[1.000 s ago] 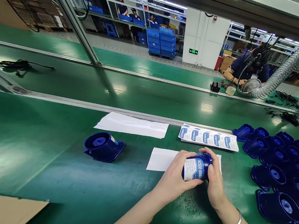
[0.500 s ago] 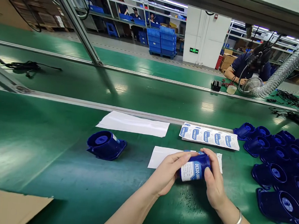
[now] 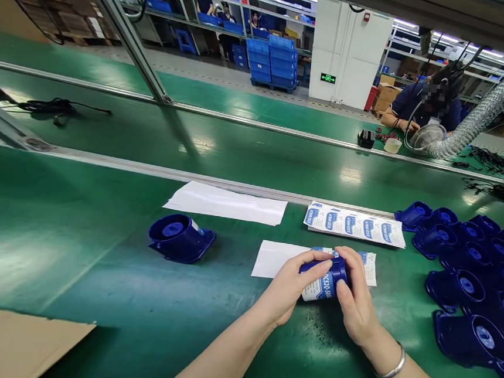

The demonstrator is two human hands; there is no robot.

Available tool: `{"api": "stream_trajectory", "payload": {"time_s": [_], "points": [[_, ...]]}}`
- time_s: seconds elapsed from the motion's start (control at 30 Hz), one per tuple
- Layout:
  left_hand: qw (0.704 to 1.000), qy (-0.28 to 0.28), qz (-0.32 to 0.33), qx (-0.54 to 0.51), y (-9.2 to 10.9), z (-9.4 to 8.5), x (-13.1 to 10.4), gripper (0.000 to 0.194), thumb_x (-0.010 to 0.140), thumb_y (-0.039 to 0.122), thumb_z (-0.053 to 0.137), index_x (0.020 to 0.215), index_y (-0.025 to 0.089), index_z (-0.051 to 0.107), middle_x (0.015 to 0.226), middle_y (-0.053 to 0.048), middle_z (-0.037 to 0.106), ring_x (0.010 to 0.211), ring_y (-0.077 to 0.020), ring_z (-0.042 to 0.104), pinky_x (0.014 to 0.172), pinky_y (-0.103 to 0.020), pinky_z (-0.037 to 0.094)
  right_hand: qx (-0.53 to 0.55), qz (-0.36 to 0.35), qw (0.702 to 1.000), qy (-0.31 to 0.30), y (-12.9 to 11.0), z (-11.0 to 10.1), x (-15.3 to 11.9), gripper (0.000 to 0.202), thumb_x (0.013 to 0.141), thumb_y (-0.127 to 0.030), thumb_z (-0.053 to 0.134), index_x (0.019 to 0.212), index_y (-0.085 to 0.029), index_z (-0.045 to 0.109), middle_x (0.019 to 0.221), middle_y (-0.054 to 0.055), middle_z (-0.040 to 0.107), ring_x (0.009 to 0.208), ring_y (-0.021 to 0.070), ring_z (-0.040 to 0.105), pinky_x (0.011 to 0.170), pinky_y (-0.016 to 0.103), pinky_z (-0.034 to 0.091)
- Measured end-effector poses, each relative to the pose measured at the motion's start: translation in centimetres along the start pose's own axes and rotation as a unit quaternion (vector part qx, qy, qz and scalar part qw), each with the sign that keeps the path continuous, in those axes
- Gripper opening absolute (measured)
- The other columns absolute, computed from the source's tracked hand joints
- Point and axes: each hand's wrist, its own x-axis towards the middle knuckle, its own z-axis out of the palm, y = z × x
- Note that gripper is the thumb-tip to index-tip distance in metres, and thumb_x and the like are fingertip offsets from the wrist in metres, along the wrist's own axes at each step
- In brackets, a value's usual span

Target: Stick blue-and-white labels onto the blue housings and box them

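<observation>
Between my two hands is a dark blue plastic horn-shaped housing (image 3: 337,270) with a white and blue printed label (image 3: 319,289) on its side. My left hand (image 3: 293,284) grips its left end, the thumb lying across the label. My right hand (image 3: 357,304) is wrapped round the right end, thumb at the label's edge. Behind the hands lies a label sheet (image 3: 271,260), partly bare, partly printed, and partly hidden by my fingers. Off to the left, a similar blue housing (image 3: 181,239) with a label stands on the green table.
Many blue housings (image 3: 468,284) crowd the right side. A stack of printed label sheets (image 3: 355,225) and blank white sheets (image 3: 228,202) lie along the metal rail. Cardboard (image 3: 13,341) juts in at lower left. Across the bench sits a co-worker (image 3: 431,104) beside a flexible duct (image 3: 488,115).
My left thumb has slid to the right over the label, covering more of it. The housing has shifted slightly left in my hands. The whole view has tilted a little.
</observation>
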Motion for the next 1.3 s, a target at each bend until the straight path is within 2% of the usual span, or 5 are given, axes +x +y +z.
{"api": "stream_trajectory", "payload": {"time_s": [0.3, 0.63, 0.83, 1.0, 1.3], "points": [[1.0, -0.012, 0.011, -0.007, -0.1, 0.0, 0.2, 0.04, 0.087, 0.052, 0.069, 0.106, 0.018, 0.075, 0.113, -0.01, 0.072, 0.112, -0.0286, 0.063, 0.1, -0.04, 0.046, 0.011, 0.015, 1.0, 0.01, -0.3, -0.1, 0.1, 0.043, 0.104, -0.046, 0.04, 0.144, -0.03, 0.043, 0.143, 0.009, 0.046, 0.136, 0.0298, 0.042, 0.116, 0.055, 0.036], [0.95, 0.027, 0.131, 0.281, -1.0, 0.3, -0.2, 0.065, 0.061, 0.021, 0.087, 0.12, 0.024, 0.059, 0.127, -0.008, 0.06, 0.117, -0.0304, 0.057, 0.102, -0.046, 0.044, 0.11, 0.135, 0.984, 0.045, 1.0, -0.1, 0.2, 0.045, 0.105, -0.05, 0.034, 0.144, -0.029, 0.043, 0.14, 0.008, 0.053, 0.132, 0.0277, 0.049, 0.113, 0.051, 0.039], [0.997, 0.017, 0.055, 0.054, -0.5, 0.2, -0.1, 0.044, 0.08, 0.043, 0.077, 0.116, 0.021, 0.064, 0.123, -0.01, 0.063, 0.123, -0.0296, 0.055, 0.102, -0.042, 0.045, 0.043, 0.045, 0.998, 0.026, 0.0, 0.2, 0.0, 0.042, 0.105, -0.048, 0.036, 0.143, -0.032, 0.044, 0.143, 0.007, 0.047, 0.136, 0.0277, 0.042, 0.117, 0.051, 0.032], [0.999, 0.026, -0.004, -0.028, -0.8, 0.0, 0.2, 0.048, 0.073, 0.042, 0.083, 0.112, 0.018, 0.065, 0.121, -0.011, 0.063, 0.12, -0.0289, 0.056, 0.1, -0.04, 0.046, 0.002, -0.015, 1.0, 0.011, -0.1, 0.3, 0.0, 0.044, 0.106, -0.044, 0.035, 0.148, -0.031, 0.039, 0.144, 0.009, 0.041, 0.137, 0.0287, 0.039, 0.117, 0.053, 0.031], [0.96, 0.056, 0.133, 0.239, -1.1, 0.4, -0.1, 0.065, 0.069, 0.029, 0.081, 0.128, 0.022, 0.054, 0.126, -0.009, 0.058, 0.116, -0.0264, 0.055, 0.104, -0.045, 0.044, 0.024, 0.014, 0.999, 0.036, 0.1, 0.6, -0.2, 0.042, 0.108, -0.043, 0.029, 0.147, -0.031, 0.038, 0.145, 0.007, 0.042, 0.139, 0.0261, 0.036, 0.118, 0.05, 0.03]]}}
